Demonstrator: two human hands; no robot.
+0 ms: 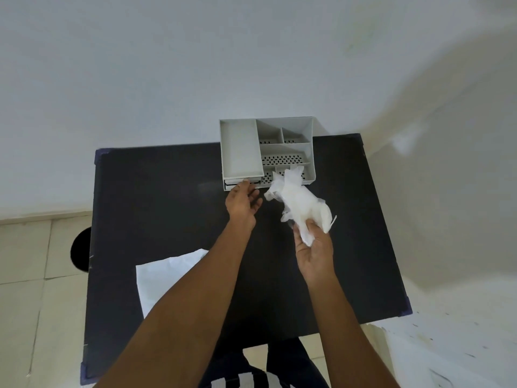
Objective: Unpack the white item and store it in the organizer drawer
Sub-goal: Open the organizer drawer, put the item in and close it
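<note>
A grey desk organizer point(240, 149) with several compartments stands at the far edge of the black table point(167, 197). Its small drawer point(233, 185) at the bottom front left looks slightly pulled out. My left hand point(242, 201) reaches to the drawer front, fingertips touching it, fingers apart. My right hand point(314, 252) holds up a crumpled white item point(299, 201), thin and translucent like plastic, just in front of the organizer's right side. An empty white wrapper point(162, 278) lies flat on the table near me, partly hidden by my left forearm.
The table stands against a white wall. A round black object point(81, 250) sits on the tiled floor to the left of the table. A white surface point(447, 351) lies at the lower right, beside the table.
</note>
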